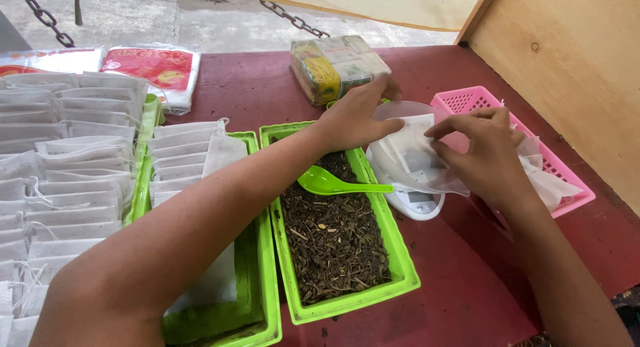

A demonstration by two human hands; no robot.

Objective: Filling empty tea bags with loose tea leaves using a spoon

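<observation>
Pinching one bag (412, 152) between left hand (353, 120) and right hand (485, 147) over the scale (410, 202), a tug could topple its bowl (427, 177).

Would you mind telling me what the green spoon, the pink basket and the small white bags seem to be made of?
Green spoon: likely plastic, smooth and glossy with highlights. Pink basket: likely moulded plastic, judging by its lattice of holes. Small white bags: apparently thin filter paper or non-woven fabric, matte and soft-edged.
</observation>
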